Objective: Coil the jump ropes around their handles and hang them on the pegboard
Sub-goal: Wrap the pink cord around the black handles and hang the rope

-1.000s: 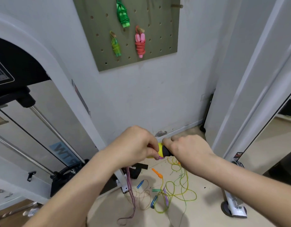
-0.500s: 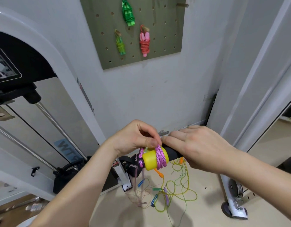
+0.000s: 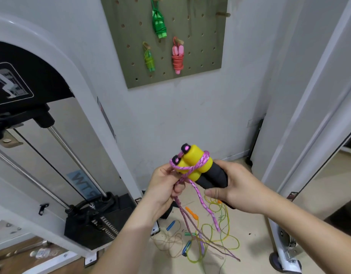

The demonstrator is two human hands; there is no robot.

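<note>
1. Right hand [image 3: 236,186], centre right of the frame: fingers and thumb curled round the black foam ends of the paired handles [image 3: 198,165], gripping them side by side, yellow ends tilted up and to the left.
2. Left hand [image 3: 164,186], centre, just left of the handles: fingers pinching the pink jump rope [image 3: 193,169] below the yellow ends.
3. Pink jump rope: one turn lies across both yellow ends; loose strands hang from the left hand toward the floor [image 3: 255,240].
4. Floor, lower centre: tangled yellow-green rope [image 3: 220,234], an orange handle [image 3: 191,212] and a blue handle [image 3: 170,222] among thinner cords.
5. Weight machine [image 3: 91,224], left of the frame: black base, chrome rods, white arched frame.
6. Pegboard [image 3: 206,46], top centre, on the grey wall: three coiled ropes hang from pegs, namely a dark green bundle [image 3: 159,22] uppermost, a light green bundle [image 3: 149,60] lower left, and a coral bundle [image 3: 178,56] lower right.
</note>
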